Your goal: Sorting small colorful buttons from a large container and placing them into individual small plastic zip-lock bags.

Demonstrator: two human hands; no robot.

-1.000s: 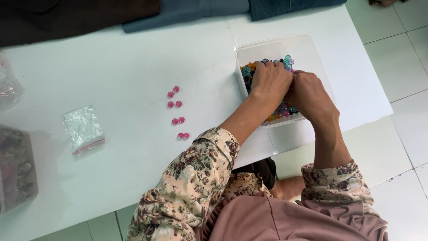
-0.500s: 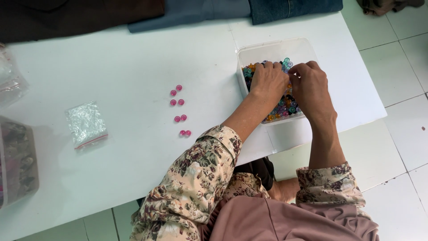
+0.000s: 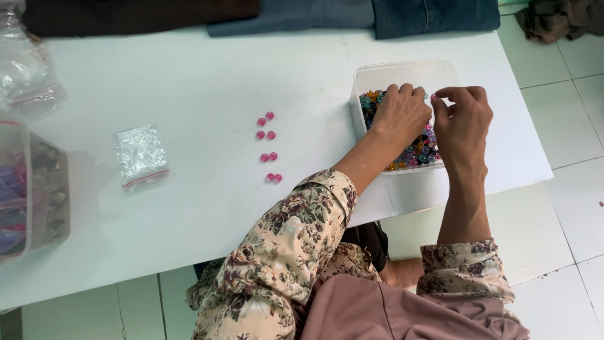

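Eight pink beads out: pink beads (image 3: 268, 146) sit in four pairs down the middle of the white table (image 3: 189, 82), well apart from the tub.
Head view, tub: clear plastic tub (image 3: 402, 70) at the table's right edge, mixed coloured beads (image 3: 415, 154) heaped in its near half.
Progress: judging by the layout, four pairs are sorted out and most beads remain in the tub, so a lot is left.
Left hand: left hand (image 3: 400, 116) palm down in the tub, fingers curled into the beads; cannot tell if it grips any.
Right hand: right hand (image 3: 462, 119) over the tub's right side, thumb and forefinger pinched on a small pink bead (image 3: 433, 96).
Other stuff: small clear bag (image 3: 139, 154) left of the pink pairs, grey bin (image 3: 31, 189) at the left edge, folded dark cloths (image 3: 302, 12) along the far side.
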